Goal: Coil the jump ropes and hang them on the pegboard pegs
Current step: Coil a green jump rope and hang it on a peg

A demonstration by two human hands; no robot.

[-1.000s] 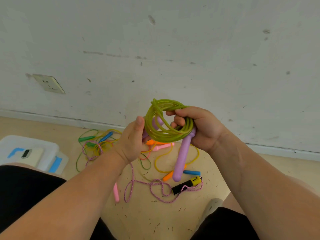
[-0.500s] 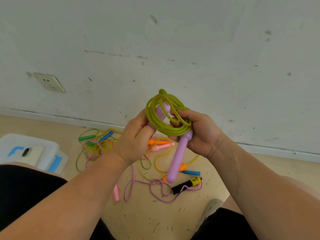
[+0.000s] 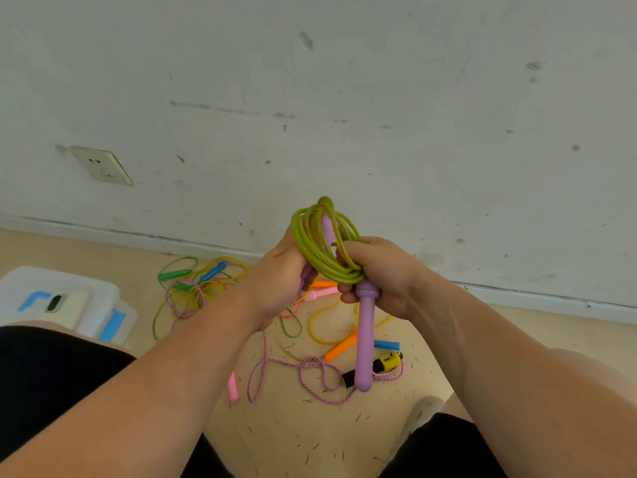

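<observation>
A green jump rope (image 3: 322, 244) is wound into a tight coil between my hands, in front of the wall. My right hand (image 3: 379, 274) grips the coil together with one purple handle (image 3: 364, 336), which hangs straight down. The second purple handle (image 3: 328, 229) pokes up through the middle of the coil. My left hand (image 3: 279, 281) grips that handle's lower end and the coil's left side. No pegboard is in view.
Loose ropes lie tangled on the wooden floor: a pink braided rope (image 3: 310, 374) with a black-yellow handle (image 3: 387, 363), orange handles (image 3: 341, 346), and a green-blue-yellow tangle (image 3: 196, 277). A white box (image 3: 86, 315) carries a phone (image 3: 63, 307) at left. My knees frame the floor.
The coil has risen slightly and turned more upright. The second purple handle has been pushed up through its centre, and my left hand has closed on the coil's left side.
</observation>
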